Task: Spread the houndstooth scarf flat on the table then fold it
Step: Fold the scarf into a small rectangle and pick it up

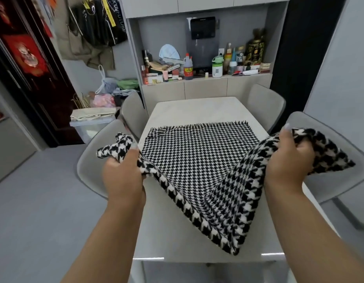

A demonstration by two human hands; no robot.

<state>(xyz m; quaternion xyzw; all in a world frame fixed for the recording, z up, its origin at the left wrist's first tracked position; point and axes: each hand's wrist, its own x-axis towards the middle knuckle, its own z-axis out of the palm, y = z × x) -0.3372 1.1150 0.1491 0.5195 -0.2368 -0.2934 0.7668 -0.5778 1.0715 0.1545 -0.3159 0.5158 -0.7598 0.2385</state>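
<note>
The black-and-white houndstooth scarf (197, 160) lies partly on the white table (197, 109), its fringed far edge flat across the middle. Its near part is lifted and sags in a V toward the table's front edge. My left hand (122, 172) grips a bunched corner of the scarf at the table's left side. My right hand (289, 160) grips the other raised edge at the right side, with cloth hanging out past the fingers. Both hands hold the cloth above the tabletop.
Grey chairs (134, 113) stand on both sides of the table, two on the left and two on the right. Behind the table a counter (205, 78) holds several bottles and boxes. Bags and a bin sit on the floor at the left.
</note>
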